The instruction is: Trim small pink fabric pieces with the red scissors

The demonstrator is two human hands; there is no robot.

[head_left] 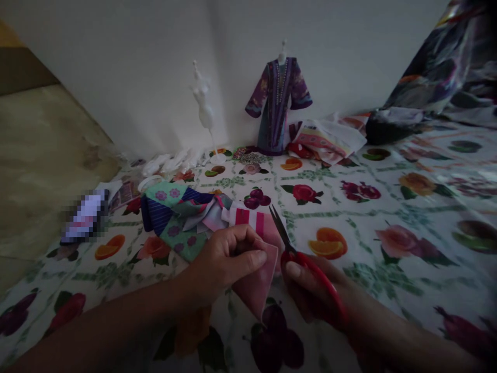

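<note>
Between the thumb and fingers of my left hand (227,259) is a piece of pink fabric (258,287), its pointed corner hanging down over the tablecloth. My right hand (310,285) is closed round the red handles of a pair of scissors (287,238). The dark blades point up and away, just right of the fabric, and look only slightly parted. Behind my left hand lies a pink and white striped cloth (252,220). It adjoins a crumpled heap of green flowered and blue striped fabric (171,215).
A bare white mini mannequin (204,103) stands by the wall. To its right, another wears a purple robe (277,106). Folded printed cloth (326,140) lies beside the robe. A blurred-out device (85,217) is at left. Fruit and flowers pattern the tablecloth (341,212).
</note>
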